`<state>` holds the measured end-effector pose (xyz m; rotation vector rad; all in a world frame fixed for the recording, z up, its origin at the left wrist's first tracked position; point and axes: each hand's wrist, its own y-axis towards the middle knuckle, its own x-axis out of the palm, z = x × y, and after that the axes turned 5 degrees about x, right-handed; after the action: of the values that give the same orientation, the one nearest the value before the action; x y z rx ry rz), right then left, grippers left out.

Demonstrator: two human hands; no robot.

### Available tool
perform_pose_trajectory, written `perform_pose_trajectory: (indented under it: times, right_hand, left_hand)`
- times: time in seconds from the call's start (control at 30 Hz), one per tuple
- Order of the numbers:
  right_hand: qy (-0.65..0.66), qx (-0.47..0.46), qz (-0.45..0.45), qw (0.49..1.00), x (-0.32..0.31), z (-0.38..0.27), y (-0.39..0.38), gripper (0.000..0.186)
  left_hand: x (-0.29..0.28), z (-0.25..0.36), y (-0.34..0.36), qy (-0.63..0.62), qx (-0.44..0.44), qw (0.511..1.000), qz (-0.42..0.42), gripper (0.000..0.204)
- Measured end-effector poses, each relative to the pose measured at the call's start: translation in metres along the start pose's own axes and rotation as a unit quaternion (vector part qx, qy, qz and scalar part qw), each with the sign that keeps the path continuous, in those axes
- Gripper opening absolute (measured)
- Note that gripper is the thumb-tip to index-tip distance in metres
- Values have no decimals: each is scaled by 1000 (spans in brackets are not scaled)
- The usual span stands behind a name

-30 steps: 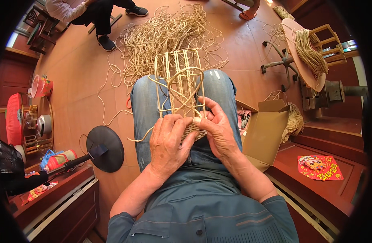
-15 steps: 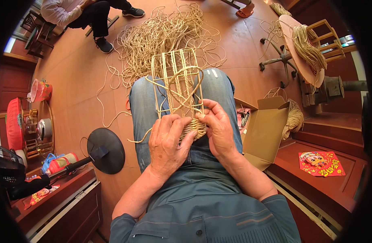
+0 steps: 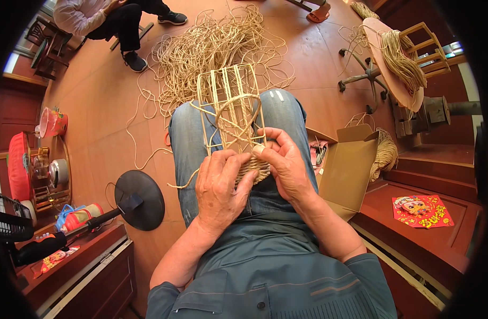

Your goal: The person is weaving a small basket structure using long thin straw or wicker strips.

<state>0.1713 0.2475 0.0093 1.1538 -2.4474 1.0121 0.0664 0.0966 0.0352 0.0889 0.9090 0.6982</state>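
On my lap lies a narrow frame of pale rods (image 3: 201,114), its near end woven over with straw-coloured cord (image 3: 261,169). My left hand (image 3: 216,178) is closed on the left side of the woven end, fingers curled over it. At the right edge, my right hand (image 3: 286,166) has its thumb and forefinger pressed at the top of the weave, pinching cord there; the exact grip is partly hidden. A loose loop of cord (image 3: 218,114) lies over the frame beyond my hands. Another cord end (image 3: 181,186) sticks out left of my left hand.
A big tangled heap of cord (image 3: 212,50) covers the floor ahead. Beside my right leg stands an open cardboard box (image 3: 347,170), a cord bundle (image 3: 386,154) behind it. A round black fan base (image 3: 139,200) is at left. Another person's shoe (image 3: 134,61) shows at upper left.
My right thumb and fingers have shifted slightly left and up at the frame's right edge. My left hand keeps its place on the weave. The whole view has moved a little.
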Motion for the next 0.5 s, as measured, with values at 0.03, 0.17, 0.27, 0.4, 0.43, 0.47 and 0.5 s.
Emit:
perform_pose_trajectory:
  times: [0.03, 0.17, 0.27, 0.4, 0.43, 0.47, 0.5]
  right_hand:
    - [0, -12, 30, 999, 1, 0, -1, 44]
    - [-15, -48, 40, 998, -3, 2, -4, 38]
    - [-74, -62, 62, 993, -12, 1, -6, 34]
    - [-165, -111, 83, 976, -15, -2, -9, 32]
    - [-186, -134, 89, 969, -14, -3, -10, 32]
    - [-185, -135, 89, 969, -14, -3, -10, 32]
    - [-190, -159, 102, 963, -14, -4, -10, 32]
  left_hand:
    - [0, 0, -1, 1, 0, 1000, 2, 36]
    - [0, -1, 0, 0, 4, 1000, -1, 36]
    - [1, -1, 0, 0, 5, 1000, 3, 36]
    - [0, 0, -1, 4, 7, 1000, -3, 37]
    - [0, 0, 0, 7, 10, 1000, -4, 38]
    - [0, 1, 0, 7, 12, 1000, -5, 38]
    - [0, 3, 0, 19, 17, 1000, -1, 39]
